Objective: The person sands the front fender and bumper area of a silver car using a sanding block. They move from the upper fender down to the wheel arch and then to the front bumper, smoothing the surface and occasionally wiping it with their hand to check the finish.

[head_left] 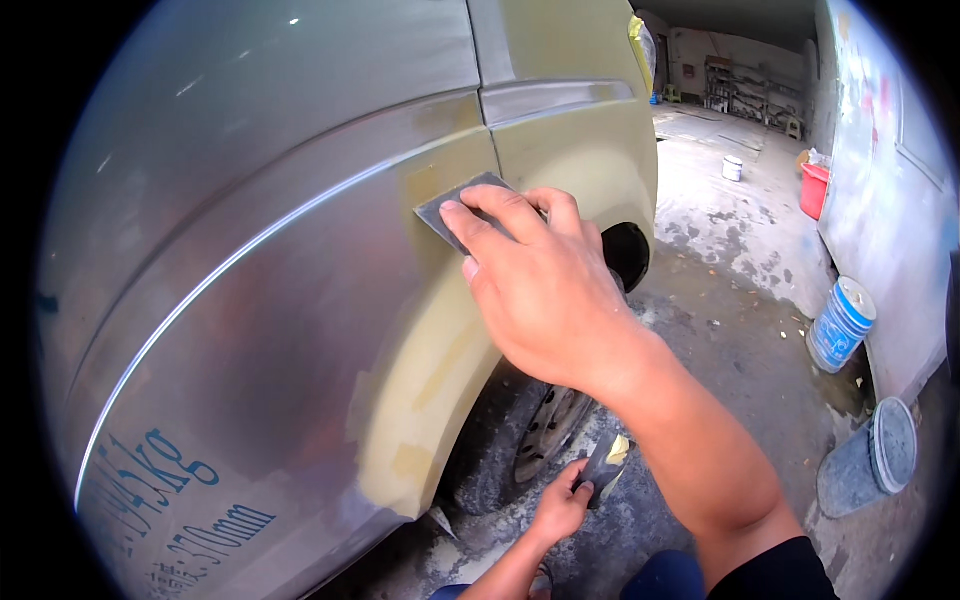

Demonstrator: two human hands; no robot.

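Stained concrete floor beyond the van body; right hand with fingers part-spread, gripping a flat dark pad — presumably to keep it level against the van body beside the seam; left hand lower, closed on a dark blade carrying yellow paste — likely for ready reach; pad straight-edged; van body dull grey, patched yellowish-olive around the wheel arch

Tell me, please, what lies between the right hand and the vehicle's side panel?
In the head view, a dark flat spreader lies between the right hand and the side panel.
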